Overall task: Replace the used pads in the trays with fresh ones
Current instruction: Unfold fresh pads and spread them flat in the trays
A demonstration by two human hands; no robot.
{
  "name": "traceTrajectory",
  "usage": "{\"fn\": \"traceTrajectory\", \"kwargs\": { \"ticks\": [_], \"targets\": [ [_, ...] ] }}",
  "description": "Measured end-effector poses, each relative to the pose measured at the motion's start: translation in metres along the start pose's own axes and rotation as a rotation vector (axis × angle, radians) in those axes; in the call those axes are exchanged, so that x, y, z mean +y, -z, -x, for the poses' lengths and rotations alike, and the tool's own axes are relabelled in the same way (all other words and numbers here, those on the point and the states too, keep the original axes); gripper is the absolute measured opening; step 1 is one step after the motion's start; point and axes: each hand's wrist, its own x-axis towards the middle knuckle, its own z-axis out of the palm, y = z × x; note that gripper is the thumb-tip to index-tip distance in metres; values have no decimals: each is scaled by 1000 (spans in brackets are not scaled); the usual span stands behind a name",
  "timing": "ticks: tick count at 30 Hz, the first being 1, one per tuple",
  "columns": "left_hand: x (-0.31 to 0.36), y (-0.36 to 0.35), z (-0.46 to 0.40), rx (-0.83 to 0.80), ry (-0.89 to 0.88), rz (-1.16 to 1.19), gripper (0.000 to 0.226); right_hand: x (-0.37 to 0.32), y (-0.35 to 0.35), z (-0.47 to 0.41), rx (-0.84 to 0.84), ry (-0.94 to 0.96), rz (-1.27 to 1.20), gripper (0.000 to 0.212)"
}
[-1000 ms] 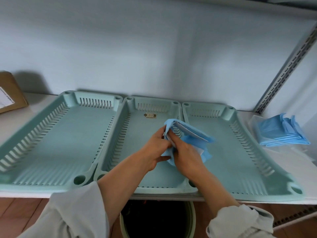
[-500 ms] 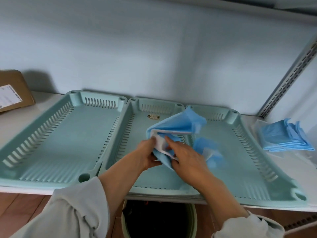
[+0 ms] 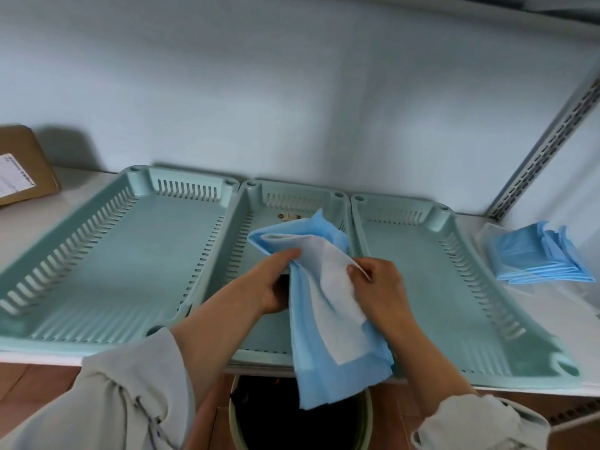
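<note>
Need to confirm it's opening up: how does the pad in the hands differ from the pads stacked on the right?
The held pad is partly unfolded, white face showing, hanging over the middle tray; the stacked pads lie folded flat on the shelf, only blue showing. Both hands grip the first; nothing touches the stack. Same blue material.

Soft, even, cool daylight fills the scene, without glare. A box (image 3: 24,164) far left of the hands (image 3: 276,284) throws a dim shadow rightward on the wall (image 3: 292,92). Wide-angle distortion bends the trays (image 3: 113,254) and the rail (image 3: 545,151) near the edges. The sleeves (image 3: 130,401) are slightly blurred.
</note>
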Motion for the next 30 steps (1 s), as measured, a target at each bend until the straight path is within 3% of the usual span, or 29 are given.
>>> {"fn": "traceTrajectory", "kwargs": {
  "ticks": [2, 5, 7, 8, 10, 12, 14, 15, 17, 20, 23, 27, 30],
  "targets": [
    [-4, -6, 2, 2, -133, -226, 19, 0, 0, -3, 17, -46, -91, 43],
    [-4, -4, -1, 212, -405, -424, 29, 4, 6, -7, 216, -227, -336, 38],
    [2, 6, -6, 384, -498, -460, 28, 13, 20, -10, 372, -377, -492, 34],
    [5, 13, -10, 432, -503, -469, 33, 16, 27, -10, 364, -421, -506, 32],
    [6, 25, -18, 451, -470, -598, 60, 22, 33, -6, 181, -413, -334, 24],
    [1, 27, -18, 541, -437, -997, 91, 30, 30, 0, -57, -328, 30, 15],
    [-6, 24, -16, 624, -554, -1427, 94, 34, 29, 5, -121, -263, 289, 20],
    [-9, 23, -20, 571, -580, -1524, 86, 34, 29, 6, -113, -249, 311, 22],
    [-16, 17, -25, 384, -398, -1484, 73, 31, 28, 6, -88, -217, 272, 24],
    [-26, 10, -31, 267, -136, -1384, 82, 22, 21, 9, -106, -148, 256, 27],
    [-28, 9, -38, 360, -194, -1243, 87, 12, 7, 14, -211, -28, 251, 35],
    [-34, 3, -42, 255, -175, -698, 88, 2, -6, 22, -362, 121, 174, 54],
    [-41, 1, -40, 319, -192, -868, 77, 2, -13, 20, -431, 114, 117, 50]
  ]
}}
